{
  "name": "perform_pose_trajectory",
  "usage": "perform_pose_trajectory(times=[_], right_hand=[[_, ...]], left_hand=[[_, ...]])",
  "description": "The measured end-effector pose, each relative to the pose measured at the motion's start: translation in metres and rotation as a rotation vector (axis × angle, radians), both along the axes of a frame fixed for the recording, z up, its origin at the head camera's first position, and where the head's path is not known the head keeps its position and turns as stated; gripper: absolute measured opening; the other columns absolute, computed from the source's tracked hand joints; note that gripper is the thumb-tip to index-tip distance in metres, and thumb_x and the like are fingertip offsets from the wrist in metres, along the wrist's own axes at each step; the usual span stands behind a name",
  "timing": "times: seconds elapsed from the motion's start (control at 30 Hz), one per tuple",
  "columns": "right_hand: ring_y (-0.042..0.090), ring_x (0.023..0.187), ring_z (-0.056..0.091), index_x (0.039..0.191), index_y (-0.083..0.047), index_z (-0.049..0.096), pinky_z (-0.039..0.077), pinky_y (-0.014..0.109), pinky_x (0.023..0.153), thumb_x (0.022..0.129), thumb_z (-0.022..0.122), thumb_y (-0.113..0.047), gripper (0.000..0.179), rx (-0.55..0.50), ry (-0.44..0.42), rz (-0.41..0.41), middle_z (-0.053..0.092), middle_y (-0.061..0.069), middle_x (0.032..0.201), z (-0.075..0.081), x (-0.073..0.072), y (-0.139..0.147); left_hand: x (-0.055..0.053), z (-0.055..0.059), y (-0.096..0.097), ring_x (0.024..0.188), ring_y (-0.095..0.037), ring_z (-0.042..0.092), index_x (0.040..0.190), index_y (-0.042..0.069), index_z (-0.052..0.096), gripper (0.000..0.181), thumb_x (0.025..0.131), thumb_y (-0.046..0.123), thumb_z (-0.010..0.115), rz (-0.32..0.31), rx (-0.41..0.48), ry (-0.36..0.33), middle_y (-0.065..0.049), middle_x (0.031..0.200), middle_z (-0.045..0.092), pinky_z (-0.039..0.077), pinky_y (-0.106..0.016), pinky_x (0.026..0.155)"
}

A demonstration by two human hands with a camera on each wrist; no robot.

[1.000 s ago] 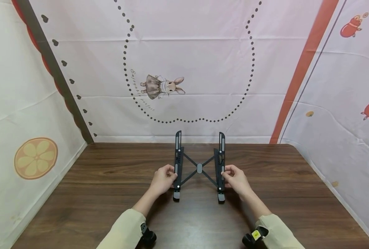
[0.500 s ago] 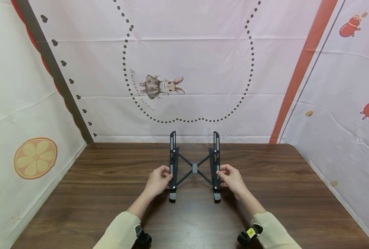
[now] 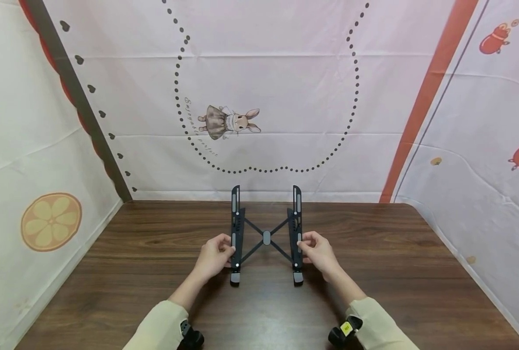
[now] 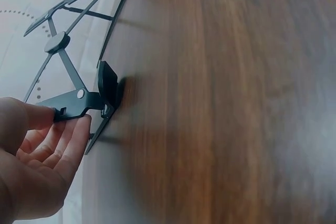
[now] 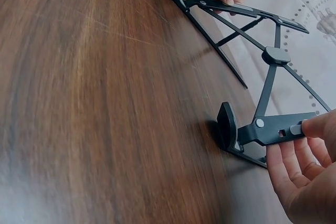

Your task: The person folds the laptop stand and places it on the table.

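Observation:
A black folding laptop stand (image 3: pixel 266 237) is spread open on the table, its two side rails joined by an X-shaped brace with a grey round hub. My left hand (image 3: pixel 214 255) pinches the left rail, thumb on top and fingers underneath. On the other side my right hand (image 3: pixel 319 252) grips the right rail the same way. In the left wrist view the left thumb and fingers (image 4: pixel 73 145) hold the rail behind its raised front lip. The right wrist view shows the stand (image 5: pixel 283 129) tilted up on its legs, with the right thumb by a grey pad.
The dark wood-grain table (image 3: pixel 154 272) carries the stand near its back edge. White printed cloth (image 3: pixel 268 97) hangs behind the table and along both sides. A black wrist camera (image 3: pixel 191 338) is strapped to each wrist.
Both hands and the laptop stand have moved left together across the table. The grip on both rails stays the same, and the rails stay about equally far apart.

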State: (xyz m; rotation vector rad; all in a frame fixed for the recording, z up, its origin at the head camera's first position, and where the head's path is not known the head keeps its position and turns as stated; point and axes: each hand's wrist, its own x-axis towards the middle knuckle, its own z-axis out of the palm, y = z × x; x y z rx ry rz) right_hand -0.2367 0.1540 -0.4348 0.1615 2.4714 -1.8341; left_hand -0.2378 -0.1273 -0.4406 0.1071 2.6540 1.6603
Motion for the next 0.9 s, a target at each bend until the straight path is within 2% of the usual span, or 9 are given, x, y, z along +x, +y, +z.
perform_pose_trajectory(times=[0.27,0.47,0.9], right_hand=[[0.017,0.075,0.06,0.102,-0.004,0.055,0.055,0.038,0.067,0.088,0.058,-0.008,0.014,-0.04,0.031,0.016,0.058,0.01,0.092,0.0003,0.0006,-0.0078],[0.015,0.071,0.061,0.1,-0.003,0.056,0.055,0.038,0.066,0.087,0.059,-0.007,0.014,-0.041,0.034,0.009,0.06,0.009,0.089,-0.0011,-0.0002,-0.0085],[0.016,0.069,0.059,0.097,-0.004,0.058,0.055,0.037,0.065,0.086,0.06,-0.008,0.012,-0.036,0.026,-0.041,0.062,0.01,0.088,-0.0009,0.001,-0.0111]], left_hand=[[-0.0006,0.0006,-0.008,0.061,-0.015,0.061,0.106,0.004,0.058,0.019,0.087,0.003,0.059,0.035,0.015,-0.045,-0.009,0.079,0.065,0.054,-0.03,0.056],[0.0015,0.0001,-0.0077,0.059,-0.015,0.061,0.105,0.004,0.059,0.019,0.086,0.004,0.06,0.054,0.022,-0.034,-0.007,0.074,0.064,0.054,-0.031,0.055],[0.0037,-0.0004,-0.0069,0.061,-0.015,0.062,0.107,0.004,0.06,0.02,0.088,0.005,0.059,0.055,0.042,-0.049,-0.009,0.077,0.065,0.054,-0.03,0.055]])
